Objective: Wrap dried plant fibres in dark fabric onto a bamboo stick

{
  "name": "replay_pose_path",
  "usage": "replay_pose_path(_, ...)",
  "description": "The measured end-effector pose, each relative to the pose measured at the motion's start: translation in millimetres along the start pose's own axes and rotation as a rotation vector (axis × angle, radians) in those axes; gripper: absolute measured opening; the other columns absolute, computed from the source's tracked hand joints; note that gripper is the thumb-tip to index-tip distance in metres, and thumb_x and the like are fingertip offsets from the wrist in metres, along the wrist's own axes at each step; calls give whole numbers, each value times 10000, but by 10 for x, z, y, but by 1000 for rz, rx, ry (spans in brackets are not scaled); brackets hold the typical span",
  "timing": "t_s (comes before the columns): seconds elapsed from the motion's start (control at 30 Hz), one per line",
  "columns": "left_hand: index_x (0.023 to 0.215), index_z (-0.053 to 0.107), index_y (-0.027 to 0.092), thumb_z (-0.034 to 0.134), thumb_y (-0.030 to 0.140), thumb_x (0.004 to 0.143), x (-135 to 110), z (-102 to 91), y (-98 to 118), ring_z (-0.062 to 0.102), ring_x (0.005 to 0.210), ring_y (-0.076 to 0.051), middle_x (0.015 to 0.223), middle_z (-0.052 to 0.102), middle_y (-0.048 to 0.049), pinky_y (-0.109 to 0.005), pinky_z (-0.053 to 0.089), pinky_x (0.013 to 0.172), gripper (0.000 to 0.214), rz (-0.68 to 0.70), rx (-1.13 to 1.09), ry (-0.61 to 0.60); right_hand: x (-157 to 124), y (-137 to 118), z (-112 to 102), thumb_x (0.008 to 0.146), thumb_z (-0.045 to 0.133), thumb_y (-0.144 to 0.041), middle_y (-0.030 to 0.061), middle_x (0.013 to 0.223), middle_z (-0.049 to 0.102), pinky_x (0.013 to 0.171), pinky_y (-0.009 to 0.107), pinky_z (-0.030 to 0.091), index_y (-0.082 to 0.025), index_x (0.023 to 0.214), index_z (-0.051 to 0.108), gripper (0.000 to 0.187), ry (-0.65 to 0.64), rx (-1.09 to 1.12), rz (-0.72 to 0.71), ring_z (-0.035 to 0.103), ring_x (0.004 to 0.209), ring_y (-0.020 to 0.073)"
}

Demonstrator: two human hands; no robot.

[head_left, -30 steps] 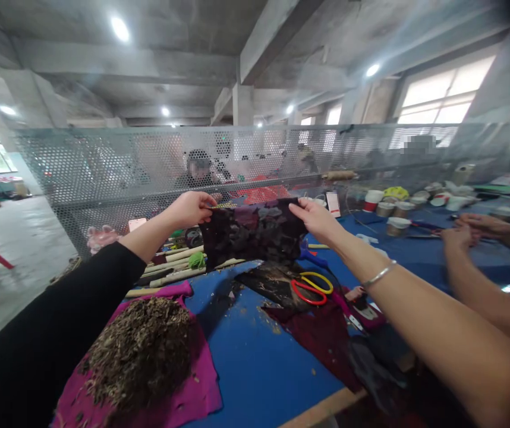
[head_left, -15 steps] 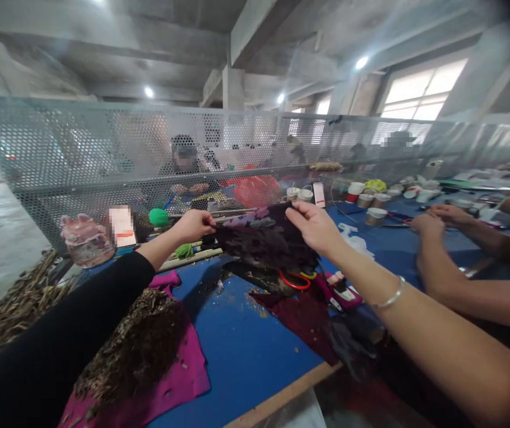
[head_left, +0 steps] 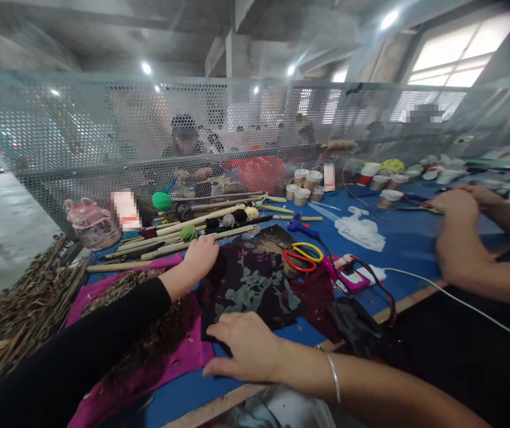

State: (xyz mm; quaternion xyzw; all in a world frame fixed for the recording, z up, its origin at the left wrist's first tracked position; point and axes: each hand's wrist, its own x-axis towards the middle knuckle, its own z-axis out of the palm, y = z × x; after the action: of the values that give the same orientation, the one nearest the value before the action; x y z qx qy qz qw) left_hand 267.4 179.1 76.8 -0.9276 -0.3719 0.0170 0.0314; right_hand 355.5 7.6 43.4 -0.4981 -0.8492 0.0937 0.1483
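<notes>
A dark cloth (head_left: 261, 282) with grey-green leaf print lies spread on the blue tabletop. At its upper left edge rests my left hand (head_left: 201, 258), palm down, fingers lying flat. My right hand (head_left: 248, 348) is at the cloth's lower edge, fingers stretched and thumb apart. Left of the cloth, a magenta cloth (head_left: 197, 351) bears a heap of dry brown plant bits (head_left: 148, 333), partly hidden by my left sleeve. Scissors (head_left: 302, 258) with red and yellow handles lie just beyond the dark cloth's upper right corner, near a maroon cloth (head_left: 315, 297).
Sticks (head_left: 201, 223) and yarn balls lie behind the cloth. A blue glue gun (head_left: 302, 226), a pink power strip (head_left: 348, 276) and white paper cups (head_left: 302, 195) are to the right. Another person's hands (head_left: 457, 202) work there. A perforated metal screen (head_left: 125, 131) stands behind.
The dark cloth was held up stretched between both hands; now it lies on the table. Both hands have come down, the right one toward me and to the left.
</notes>
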Motion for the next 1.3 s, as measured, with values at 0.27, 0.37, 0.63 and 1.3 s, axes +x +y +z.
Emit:
replay_pose_path(0.27,1368,286,65,376,539,845,-420,506,486,211,1331,-365,1439,238,-243,-459,281,1018,711,27,-102,-86,-66,776,-209,884,339,-502,161,1375,395,999,469,268,-169,1289,446,535,-15,-105,344,342,1260,284)
replay_pose_path(0.37,1380,257,39,337,608,826,-449,591,496,165,1332,-407,1444,186,-276,-488,276,1009,798,-64,-112,-89,21,989,-315,918,281,-442,122,1275,512,977,413,305,-206,1209,528,448,-75,-163,383,430,1190,250)
replay_pose_path(0.63,1202,481,144,295,251,919,127,207,21,526,1113,-222,1205,563,-136,-333,411,927,354,-113,-99,63,450,1475,-630,694,670,-353,97,932,627,674,288,413,-199,844,639,217,-114,-257,514,582,880,253)
replay_pose_path(1.3,915,651,122,517,196,792,369,336,-237,617,948,-245,993,652,-148,-308,471,811,196,-182,-116,23,401,1551,-700,590,715,-227,2,703,647,550,217,359,-190,725,653,154,-52,-80,519,572,649,141)
